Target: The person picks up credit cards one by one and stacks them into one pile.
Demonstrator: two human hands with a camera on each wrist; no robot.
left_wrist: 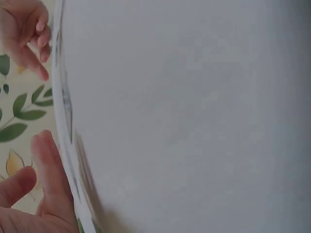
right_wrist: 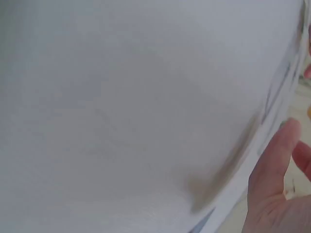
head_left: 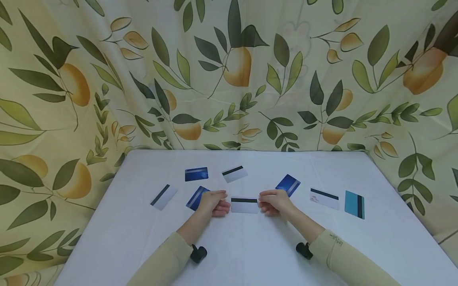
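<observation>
A white card with a black stripe (head_left: pixel 244 208) lies on the white table between the two hands in the head view. My left hand (head_left: pixel 214 203) is at its left edge, fingers loosely bent and fingertips right by the card. On the other side, my right hand (head_left: pixel 274 201) has its fingertips close to the right edge. Both wrist views show relaxed fingers with nothing pinched between them; the left hand (left_wrist: pixel 46 189) and right hand (right_wrist: pixel 274 179) appear near the frame edges. A blue card (head_left: pixel 194 200) is partly hidden behind the left hand, another blue card (head_left: pixel 288 184) beyond the right.
Farther back lie a blue card (head_left: pixel 196 174) and a striped white card (head_left: pixel 236 176). Another striped white card (head_left: pixel 166 198) is at left. At right are a white card (head_left: pixel 323 201) and a teal card (head_left: pixel 352 204). A patterned curtain (head_left: pixel 229 107) hangs behind the table (head_left: pixel 243 246).
</observation>
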